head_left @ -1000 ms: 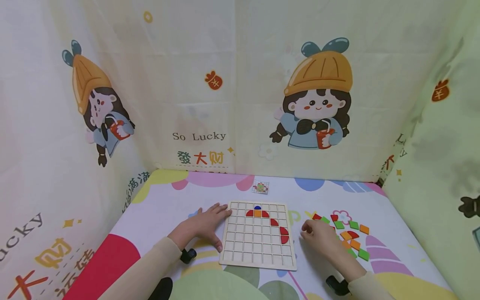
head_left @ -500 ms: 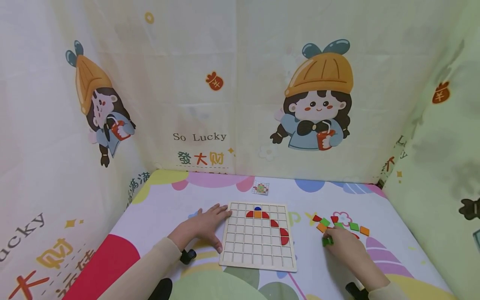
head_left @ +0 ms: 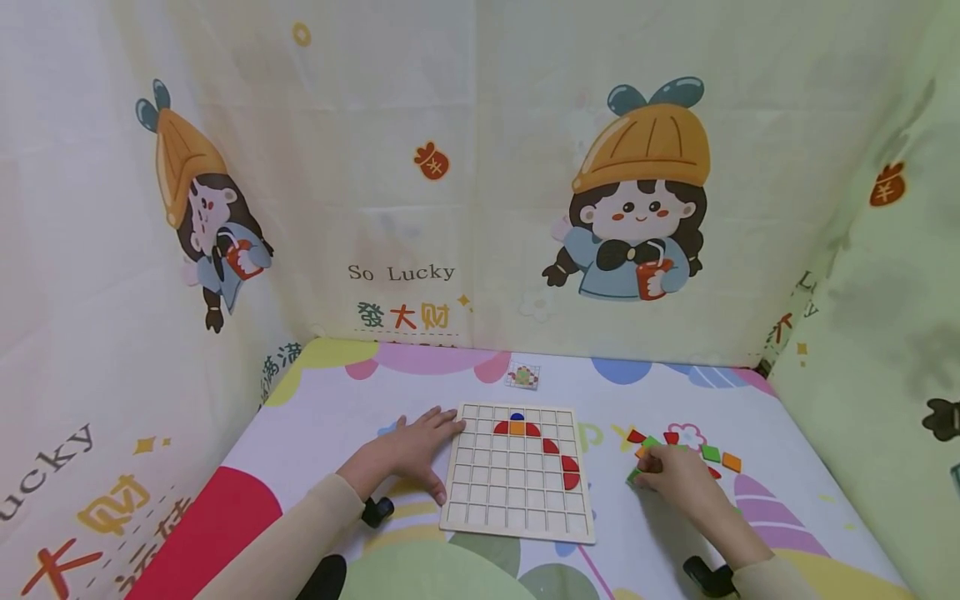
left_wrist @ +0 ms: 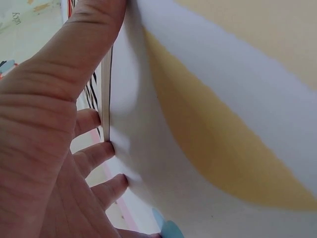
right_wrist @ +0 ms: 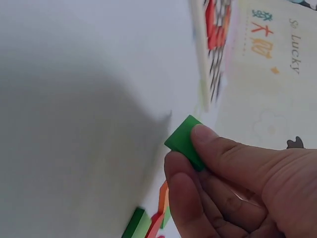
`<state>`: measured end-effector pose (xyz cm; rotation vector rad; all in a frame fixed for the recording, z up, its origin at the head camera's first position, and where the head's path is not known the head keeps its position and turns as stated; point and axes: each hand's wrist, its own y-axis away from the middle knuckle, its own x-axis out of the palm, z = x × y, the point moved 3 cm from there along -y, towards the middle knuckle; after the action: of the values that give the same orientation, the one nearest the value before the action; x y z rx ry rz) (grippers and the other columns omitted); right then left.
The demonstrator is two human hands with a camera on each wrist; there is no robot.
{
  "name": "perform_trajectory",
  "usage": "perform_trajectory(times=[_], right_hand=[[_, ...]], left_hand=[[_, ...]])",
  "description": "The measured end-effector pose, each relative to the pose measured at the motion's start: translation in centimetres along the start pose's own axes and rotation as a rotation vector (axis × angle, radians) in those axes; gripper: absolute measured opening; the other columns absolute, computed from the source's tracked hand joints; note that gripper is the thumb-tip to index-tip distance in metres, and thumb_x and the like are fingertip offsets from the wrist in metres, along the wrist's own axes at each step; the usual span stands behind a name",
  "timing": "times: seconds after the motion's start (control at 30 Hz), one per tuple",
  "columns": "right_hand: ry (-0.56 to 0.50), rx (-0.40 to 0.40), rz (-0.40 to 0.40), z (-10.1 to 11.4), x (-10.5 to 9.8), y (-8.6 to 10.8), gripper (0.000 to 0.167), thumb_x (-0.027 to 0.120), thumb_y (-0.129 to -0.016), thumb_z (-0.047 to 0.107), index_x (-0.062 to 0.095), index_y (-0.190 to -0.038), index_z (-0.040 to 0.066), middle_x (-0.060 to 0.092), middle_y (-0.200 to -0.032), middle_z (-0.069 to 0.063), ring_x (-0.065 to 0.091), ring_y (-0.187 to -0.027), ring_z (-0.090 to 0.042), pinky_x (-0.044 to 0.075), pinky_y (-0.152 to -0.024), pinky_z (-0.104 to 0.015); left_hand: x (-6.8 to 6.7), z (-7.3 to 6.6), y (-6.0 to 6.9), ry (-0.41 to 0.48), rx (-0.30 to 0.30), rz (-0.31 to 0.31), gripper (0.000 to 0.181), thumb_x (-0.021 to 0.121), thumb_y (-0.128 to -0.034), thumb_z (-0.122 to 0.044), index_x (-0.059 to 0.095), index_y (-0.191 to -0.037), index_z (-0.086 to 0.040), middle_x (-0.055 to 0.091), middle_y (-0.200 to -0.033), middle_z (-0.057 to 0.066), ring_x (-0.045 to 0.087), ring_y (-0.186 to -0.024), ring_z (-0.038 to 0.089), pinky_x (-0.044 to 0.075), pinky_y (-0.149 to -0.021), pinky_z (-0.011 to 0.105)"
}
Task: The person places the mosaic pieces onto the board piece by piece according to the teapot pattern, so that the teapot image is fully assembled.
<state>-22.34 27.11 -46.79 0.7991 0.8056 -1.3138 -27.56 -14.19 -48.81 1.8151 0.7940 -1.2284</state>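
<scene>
A square wooden grid board [head_left: 480, 475] lies flat on the table. Red curved pieces [head_left: 570, 472], an orange square [head_left: 517, 428] and a blue half-round piece [head_left: 517, 417] sit in cells toward its top and right. My left hand [head_left: 408, 450] touches the board's left edge with spread fingers; in the left wrist view its fingertips [left_wrist: 106, 148] lie along that edge. To the right of the board, my right hand [head_left: 678, 479] pinches a green square tile [right_wrist: 184, 140] between thumb and fingers, above the table beside the loose tiles.
Loose tiles in red, green and orange [head_left: 731, 462] lie around and partly under my right hand. A small pattern card [head_left: 522, 376] lies behind the board. Printed cloth walls [head_left: 480, 208] enclose the table at the back and both sides.
My right hand has moved right to the loose tiles and now holds a green tile, shifted slightly left in the last half second. My left hand stays at the board's edge.
</scene>
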Motion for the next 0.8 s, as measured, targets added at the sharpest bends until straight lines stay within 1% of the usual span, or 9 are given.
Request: perform_trajectory(times=[0.07, 0.33, 0.47, 0.57, 0.67, 0.8], right_hand=[[-0.027, -0.005, 0.002, 0.3, 0.1, -0.1, 0.017, 0.086, -0.083, 0.011, 0.069, -0.084, 0.009, 0.065, -0.075, 0.003, 0.054, -0.071, -0.014, 0.045, -0.06, -0.025], [-0.135, 0.028, 0.048, 2.3, 0.9, -1.3, 0.008, 0.083, -0.088, 0.015, 0.076, -0.087, 0.011, 0.068, -0.08, 0.002, 0.057, -0.071, -0.015, 0.049, -0.063, -0.028], [-0.155, 0.012, 0.047, 3.6, 1.5, -2.2, 0.005, 0.081, -0.09, 0.016, 0.078, -0.089, 0.012, 0.068, -0.08, 0.002, 0.056, -0.072, -0.015, 0.048, -0.063, -0.028], [-0.177, -0.008, 0.052, 4.7, 2.3, -3.0, 0.004, 0.08, -0.091, 0.016, 0.078, -0.09, 0.012, 0.07, -0.08, 0.002, 0.058, -0.072, -0.015, 0.049, -0.064, -0.029], [-0.196, -0.03, 0.058, 5.9, 3.1, -3.9, 0.005, 0.079, -0.092, 0.015, 0.078, -0.091, 0.011, 0.072, -0.082, 0.001, 0.058, -0.073, -0.015, 0.052, -0.066, -0.029], [-0.194, -0.055, 0.061, 7.5, 4.1, -5.2, 0.004, 0.077, -0.094, 0.014, 0.077, -0.093, 0.01, 0.072, -0.085, 0.002, 0.057, -0.078, -0.015, 0.055, -0.072, -0.03]], left_hand=[[-0.1, 0.0, 0.1, 0.001, 0.003, -0.001, 0.127, 0.088, -0.0578, -0.072, 0.033, -0.163, -0.026, 0.023, -0.173, 0.004, 0.015, -0.16, 0.036, 0.021, -0.111, 0.083], [-0.2, -0.1, 0.1, 0.002, 0.002, 0.003, 0.127, 0.088, -0.0583, -0.071, 0.033, -0.163, -0.026, 0.023, -0.173, 0.005, 0.015, -0.16, 0.036, 0.021, -0.111, 0.083], [-0.2, 0.0, 0.1, 0.003, 0.001, 0.004, 0.127, 0.088, -0.0583, -0.071, 0.033, -0.163, -0.026, 0.023, -0.173, 0.005, 0.015, -0.16, 0.036, 0.021, -0.111, 0.083], [-0.2, 0.0, 0.0, 0.006, 0.0, 0.004, 0.127, 0.088, -0.0582, -0.071, 0.033, -0.163, -0.026, 0.023, -0.173, 0.005, 0.015, -0.16, 0.037, 0.021, -0.111, 0.083], [0.0, 0.1, -0.1, 0.006, -0.002, 0.0, 0.127, 0.088, -0.0578, -0.071, 0.033, -0.163, -0.026, 0.024, -0.173, 0.004, 0.015, -0.16, 0.036, 0.021, -0.111, 0.083], [0.1, 0.1, -0.2, 0.002, -0.004, -0.004, 0.127, 0.088, -0.0573, -0.072, 0.033, -0.163, -0.027, 0.024, -0.173, 0.004, 0.015, -0.16, 0.036, 0.021, -0.111, 0.083]])
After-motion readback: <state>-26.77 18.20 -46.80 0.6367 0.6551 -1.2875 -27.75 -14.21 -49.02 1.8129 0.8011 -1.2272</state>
